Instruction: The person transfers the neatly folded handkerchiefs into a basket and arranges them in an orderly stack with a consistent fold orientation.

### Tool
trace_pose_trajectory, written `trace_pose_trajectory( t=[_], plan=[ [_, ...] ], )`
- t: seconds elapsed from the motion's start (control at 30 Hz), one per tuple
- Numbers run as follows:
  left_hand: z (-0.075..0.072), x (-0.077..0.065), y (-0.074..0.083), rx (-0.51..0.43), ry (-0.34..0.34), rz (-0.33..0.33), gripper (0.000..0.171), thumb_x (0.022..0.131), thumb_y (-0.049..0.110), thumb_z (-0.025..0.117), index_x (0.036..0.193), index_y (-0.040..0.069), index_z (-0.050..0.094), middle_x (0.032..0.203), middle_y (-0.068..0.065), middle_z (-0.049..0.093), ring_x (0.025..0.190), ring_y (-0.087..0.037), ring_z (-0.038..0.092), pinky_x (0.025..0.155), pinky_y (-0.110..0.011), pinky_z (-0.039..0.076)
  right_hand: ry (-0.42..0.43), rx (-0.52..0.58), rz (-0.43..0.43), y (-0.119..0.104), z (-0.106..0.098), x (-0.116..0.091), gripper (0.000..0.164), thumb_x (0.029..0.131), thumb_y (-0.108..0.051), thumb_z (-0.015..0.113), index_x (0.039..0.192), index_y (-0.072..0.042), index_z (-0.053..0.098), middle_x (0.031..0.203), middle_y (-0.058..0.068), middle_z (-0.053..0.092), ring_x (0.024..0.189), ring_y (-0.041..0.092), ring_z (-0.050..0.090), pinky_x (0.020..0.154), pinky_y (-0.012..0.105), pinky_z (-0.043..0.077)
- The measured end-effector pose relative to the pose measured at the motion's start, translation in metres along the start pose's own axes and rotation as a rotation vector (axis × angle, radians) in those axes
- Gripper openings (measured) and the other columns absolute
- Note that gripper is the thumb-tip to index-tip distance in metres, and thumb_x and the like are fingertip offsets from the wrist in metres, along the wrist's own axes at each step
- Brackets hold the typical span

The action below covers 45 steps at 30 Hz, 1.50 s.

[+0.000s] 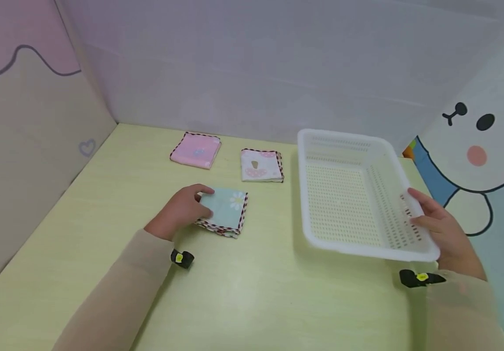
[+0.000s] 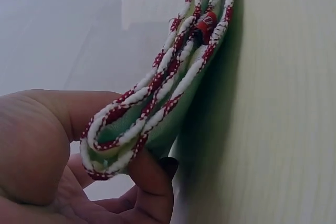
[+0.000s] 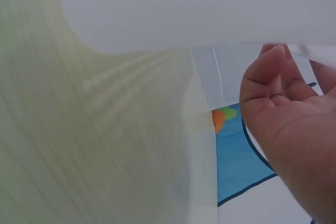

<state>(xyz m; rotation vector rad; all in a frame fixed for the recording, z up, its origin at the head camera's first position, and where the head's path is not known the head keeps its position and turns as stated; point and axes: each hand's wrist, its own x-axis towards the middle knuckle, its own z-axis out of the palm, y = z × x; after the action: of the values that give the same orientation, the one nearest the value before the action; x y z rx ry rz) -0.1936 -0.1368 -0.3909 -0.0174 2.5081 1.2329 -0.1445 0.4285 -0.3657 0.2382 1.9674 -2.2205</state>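
My left hand [image 1: 180, 208] pinches the left edge of a folded mint-green cloth [image 1: 223, 207] with a white daisy and a red-and-white trim. In the left wrist view its layers [image 2: 152, 98] lie between thumb and fingers, tilted up from the table. With my right hand [image 1: 451, 239] I grip the right rim of a white plastic basket [image 1: 339, 204], its bottom full of small slots and nothing inside. The basket tilts over the table's right part. From the right wrist view, the basket's pale outer wall [image 3: 157, 14] hides some of the fingertips.
A folded pink cloth [image 1: 196, 150] lies at the back left of the pale yellow table [image 1: 243, 292]. Right of it is a folded white cloth [image 1: 260, 165] with pink patches. Pale walls stand behind and left; a cartoon-printed panel [image 1: 489, 156] borders the right side.
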Motion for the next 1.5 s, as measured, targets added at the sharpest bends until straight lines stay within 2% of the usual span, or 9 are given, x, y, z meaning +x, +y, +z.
trace_pose_trajectory(
  t=[0.23, 0.47, 0.6, 0.8, 0.97, 1.13, 1.23, 1.37, 1.5],
  plan=[
    [0.0, 0.002, 0.001, -0.117, -0.083, 0.008, 0.052, 0.091, 0.007, 0.069, 0.141, 0.012, 0.06, 0.13, -0.016, 0.051, 0.111, -0.033, 0.049, 0.09, -0.041, 0.048, 0.014, -0.02, 0.009, -0.002, -0.001, -0.002, 0.077, 0.101, 0.008, 0.057, 0.163, -0.029, 0.032, 0.147, -0.007, 0.041, 0.108, 0.01, 0.066, 0.081, 0.034, 0.061],
    [0.0, 0.004, 0.004, -0.188, -0.102, 0.069, 0.052, 0.093, 0.006, 0.069, 0.144, 0.015, 0.059, 0.142, -0.012, 0.048, 0.118, -0.032, 0.054, 0.096, -0.043, 0.048, 0.032, -0.057, 0.025, -0.003, -0.001, -0.004, 0.077, 0.102, 0.004, 0.06, 0.163, -0.033, 0.031, 0.163, 0.0, 0.025, 0.109, 0.01, 0.065, 0.083, 0.038, 0.06],
    [0.0, 0.003, 0.01, -0.262, -0.1, 0.101, 0.052, 0.093, 0.004, 0.069, 0.143, 0.015, 0.059, 0.14, -0.012, 0.049, 0.113, -0.031, 0.059, 0.093, -0.042, 0.052, 0.046, -0.067, 0.026, -0.003, -0.001, -0.003, 0.077, 0.102, 0.004, 0.06, 0.163, -0.033, 0.032, 0.165, 0.001, 0.023, 0.108, 0.009, 0.065, 0.082, 0.036, 0.06],
    [0.0, 0.001, 0.016, -0.338, -0.103, 0.118, 0.05, 0.095, 0.003, 0.068, 0.143, 0.014, 0.059, 0.136, -0.01, 0.053, 0.105, -0.029, 0.059, 0.086, -0.038, 0.054, 0.04, -0.053, 0.02, 0.0, -0.003, -0.004, 0.077, 0.1, 0.006, 0.061, 0.163, -0.028, 0.033, 0.151, -0.002, 0.038, 0.105, 0.009, 0.066, 0.081, 0.034, 0.061],
    [0.0, 0.002, 0.02, -0.378, -0.111, 0.147, 0.05, 0.096, 0.005, 0.067, 0.144, 0.015, 0.058, 0.138, -0.007, 0.053, 0.097, -0.028, 0.06, 0.088, -0.04, 0.053, 0.052, -0.051, 0.038, 0.001, -0.004, -0.003, 0.079, 0.1, 0.004, 0.062, 0.163, -0.032, 0.032, 0.165, 0.001, 0.024, 0.108, 0.009, 0.065, 0.083, 0.036, 0.06],
    [-0.001, 0.001, 0.029, -0.406, -0.11, 0.202, 0.052, 0.097, 0.006, 0.066, 0.146, 0.017, 0.057, 0.142, -0.005, 0.049, 0.095, -0.027, 0.058, 0.089, -0.041, 0.051, 0.021, -0.028, 0.016, 0.001, -0.004, -0.004, 0.075, 0.101, 0.005, 0.059, 0.163, -0.028, 0.033, 0.147, -0.004, 0.044, 0.105, 0.01, 0.067, 0.081, 0.034, 0.061],
    [-0.001, 0.0, 0.037, -0.427, -0.11, 0.23, 0.052, 0.097, 0.007, 0.066, 0.147, 0.019, 0.057, 0.142, -0.003, 0.047, 0.097, -0.024, 0.057, 0.089, -0.041, 0.05, 0.001, -0.034, 0.007, 0.0, -0.003, -0.002, 0.075, 0.102, 0.006, 0.057, 0.164, -0.027, 0.031, 0.14, -0.008, 0.047, 0.105, 0.011, 0.067, 0.08, 0.033, 0.061],
    [0.003, 0.0, 0.048, -0.507, -0.12, 0.27, 0.053, 0.097, 0.004, 0.066, 0.147, 0.019, 0.057, 0.143, -0.003, 0.046, 0.096, -0.023, 0.055, 0.085, -0.039, 0.05, 0.037, -0.028, 0.02, -0.001, 0.001, 0.001, 0.077, 0.1, 0.008, 0.058, 0.163, -0.029, 0.033, 0.156, 0.002, 0.035, 0.106, 0.009, 0.066, 0.081, 0.031, 0.06],
    [0.009, 0.001, 0.056, -0.565, -0.125, 0.31, 0.054, 0.096, 0.002, 0.067, 0.146, 0.019, 0.057, 0.144, -0.002, 0.048, 0.103, -0.023, 0.057, 0.08, -0.033, 0.051, 0.063, -0.012, 0.028, -0.003, 0.004, 0.002, 0.077, 0.099, 0.01, 0.057, 0.162, -0.028, 0.035, 0.161, 0.002, 0.028, 0.106, 0.008, 0.066, 0.082, 0.032, 0.06]
  ],
)
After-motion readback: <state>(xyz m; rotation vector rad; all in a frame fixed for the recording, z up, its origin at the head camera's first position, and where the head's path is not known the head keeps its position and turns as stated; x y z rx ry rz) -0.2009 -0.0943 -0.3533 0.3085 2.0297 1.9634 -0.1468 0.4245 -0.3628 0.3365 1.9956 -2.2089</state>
